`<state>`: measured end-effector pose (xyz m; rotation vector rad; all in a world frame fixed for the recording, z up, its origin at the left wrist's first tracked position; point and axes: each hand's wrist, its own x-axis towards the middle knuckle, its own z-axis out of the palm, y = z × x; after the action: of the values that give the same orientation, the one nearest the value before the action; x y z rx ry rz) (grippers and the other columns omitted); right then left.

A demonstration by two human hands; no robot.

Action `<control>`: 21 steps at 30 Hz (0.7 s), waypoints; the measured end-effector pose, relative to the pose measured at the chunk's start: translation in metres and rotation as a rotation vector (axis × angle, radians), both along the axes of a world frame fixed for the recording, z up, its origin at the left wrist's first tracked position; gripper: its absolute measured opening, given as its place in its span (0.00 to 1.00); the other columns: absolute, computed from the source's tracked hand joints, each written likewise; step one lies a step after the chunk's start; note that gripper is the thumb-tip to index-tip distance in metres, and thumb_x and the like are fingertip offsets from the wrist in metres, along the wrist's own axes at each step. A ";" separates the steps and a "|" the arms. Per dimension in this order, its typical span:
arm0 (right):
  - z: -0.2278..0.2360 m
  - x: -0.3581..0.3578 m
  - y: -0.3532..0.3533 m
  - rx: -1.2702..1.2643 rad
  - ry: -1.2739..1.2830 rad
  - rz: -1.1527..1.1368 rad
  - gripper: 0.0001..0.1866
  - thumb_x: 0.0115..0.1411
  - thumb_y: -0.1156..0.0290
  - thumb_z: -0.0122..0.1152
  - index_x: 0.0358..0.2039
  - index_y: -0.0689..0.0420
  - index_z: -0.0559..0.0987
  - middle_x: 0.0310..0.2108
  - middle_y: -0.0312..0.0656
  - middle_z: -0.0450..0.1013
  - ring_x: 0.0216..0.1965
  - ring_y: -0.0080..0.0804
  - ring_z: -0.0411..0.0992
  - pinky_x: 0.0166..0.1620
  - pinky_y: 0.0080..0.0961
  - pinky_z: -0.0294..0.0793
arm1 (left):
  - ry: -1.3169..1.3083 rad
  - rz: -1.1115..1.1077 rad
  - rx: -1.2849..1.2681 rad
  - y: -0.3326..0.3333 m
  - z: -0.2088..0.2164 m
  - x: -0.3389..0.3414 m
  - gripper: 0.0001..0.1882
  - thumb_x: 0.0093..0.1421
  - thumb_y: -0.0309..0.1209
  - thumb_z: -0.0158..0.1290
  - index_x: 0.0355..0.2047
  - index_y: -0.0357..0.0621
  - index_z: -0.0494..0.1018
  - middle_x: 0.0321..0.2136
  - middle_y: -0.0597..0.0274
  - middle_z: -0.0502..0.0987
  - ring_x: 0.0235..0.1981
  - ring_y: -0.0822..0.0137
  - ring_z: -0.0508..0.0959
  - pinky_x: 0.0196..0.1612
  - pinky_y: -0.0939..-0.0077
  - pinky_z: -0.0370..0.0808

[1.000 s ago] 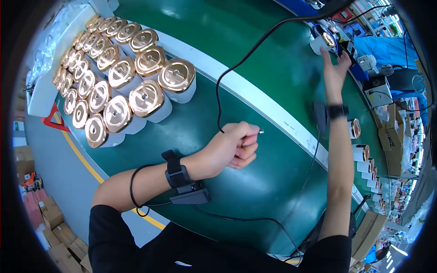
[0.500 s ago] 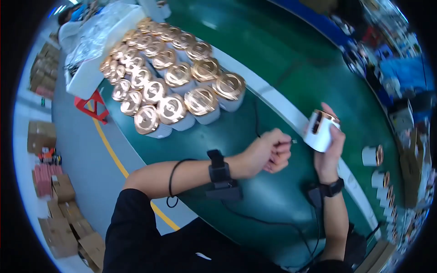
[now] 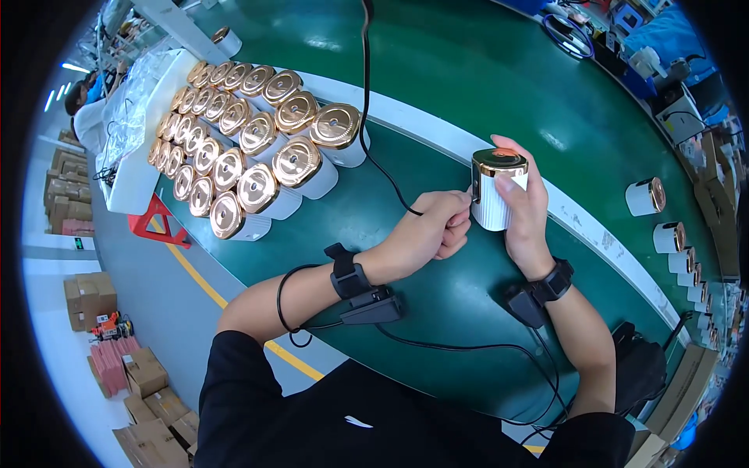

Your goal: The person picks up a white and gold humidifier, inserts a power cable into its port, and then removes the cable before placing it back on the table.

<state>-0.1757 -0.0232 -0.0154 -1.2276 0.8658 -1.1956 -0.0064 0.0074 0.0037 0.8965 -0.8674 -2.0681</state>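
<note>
My right hand (image 3: pixel 527 207) is closed round a white ribbed canister (image 3: pixel 493 210) with a shiny gold top, holding it upright above the bench's white strip. A dark panel shows on the canister's left side. Pinched in my left hand (image 3: pixel 437 226) is the end of a black cable (image 3: pixel 365 86), which runs down from the top of the view. Those fingertips are right against the canister's dark side. They hide the cable's tip, so whether it sits in the canister cannot be seen.
Several like canisters (image 3: pixel 257 187) stand in rows on the green bench (image 3: pixel 374 281) at left. A row of others (image 3: pixel 644 196) lies at far right. Wrist units (image 3: pixel 373 306) trail black cables across the bench. A red bracket (image 3: pixel 158 225) is at the left edge; cartons (image 3: pixel 148 370) stand beyond.
The canister has come left and turned more upright, and my left hand has moved up to it. The cable's metal tip, visible before, is now hidden at the canister's side. The view has shifted.
</note>
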 end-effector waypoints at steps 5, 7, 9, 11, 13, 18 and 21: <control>0.004 0.006 0.007 -0.140 0.118 0.031 0.25 0.63 0.66 0.54 0.58 0.60 0.63 0.46 0.41 0.71 0.47 0.26 0.68 0.52 0.22 0.65 | 0.074 -0.017 0.087 -0.003 -0.002 0.007 0.18 0.65 0.37 0.36 0.17 0.51 0.51 0.10 0.72 0.47 0.12 0.76 0.45 0.17 0.77 0.42; 0.005 0.009 0.011 -0.117 0.091 0.023 0.26 0.63 0.65 0.54 0.59 0.59 0.62 0.46 0.42 0.70 0.48 0.27 0.67 0.52 0.23 0.65 | 0.120 -0.022 0.131 -0.002 -0.004 0.007 0.18 0.65 0.37 0.36 0.17 0.51 0.51 0.10 0.72 0.47 0.12 0.76 0.45 0.16 0.77 0.42; 0.001 0.007 0.011 -0.113 0.106 0.032 0.26 0.63 0.65 0.54 0.59 0.59 0.62 0.47 0.42 0.70 0.48 0.27 0.67 0.52 0.23 0.65 | 0.135 0.008 0.130 0.003 -0.006 0.004 0.18 0.65 0.37 0.36 0.17 0.50 0.51 0.10 0.72 0.47 0.12 0.76 0.45 0.16 0.76 0.42; -0.001 0.005 0.008 -0.110 0.138 0.052 0.26 0.63 0.64 0.53 0.59 0.59 0.62 0.47 0.42 0.69 0.48 0.26 0.67 0.52 0.22 0.65 | 0.141 0.015 0.127 0.004 -0.007 0.002 0.18 0.65 0.37 0.36 0.17 0.50 0.52 0.10 0.72 0.47 0.12 0.76 0.45 0.16 0.76 0.42; 0.001 0.003 0.008 -0.091 0.125 0.051 0.25 0.63 0.64 0.53 0.59 0.59 0.62 0.47 0.42 0.69 0.48 0.26 0.67 0.52 0.22 0.65 | 0.133 0.010 0.118 0.003 -0.006 0.003 0.18 0.66 0.38 0.36 0.18 0.50 0.52 0.10 0.72 0.47 0.12 0.76 0.45 0.16 0.76 0.42; 0.000 0.002 0.006 -0.039 0.086 0.052 0.25 0.63 0.62 0.53 0.58 0.58 0.63 0.46 0.41 0.68 0.47 0.26 0.66 0.52 0.22 0.64 | 0.121 -0.031 0.104 0.000 -0.004 0.004 0.19 0.66 0.40 0.36 0.19 0.49 0.54 0.11 0.72 0.47 0.12 0.76 0.45 0.16 0.77 0.42; -0.001 0.002 0.005 -0.037 0.072 0.032 0.25 0.63 0.61 0.53 0.57 0.58 0.64 0.46 0.41 0.68 0.46 0.26 0.66 0.51 0.21 0.64 | 0.120 -0.032 0.088 0.001 -0.003 0.004 0.19 0.67 0.41 0.36 0.19 0.49 0.54 0.11 0.72 0.47 0.12 0.76 0.45 0.16 0.77 0.43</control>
<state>-0.1741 -0.0184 -0.0166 -1.3169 0.8772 -1.1526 -0.0029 0.0083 0.0009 0.8003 -0.7366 -2.1781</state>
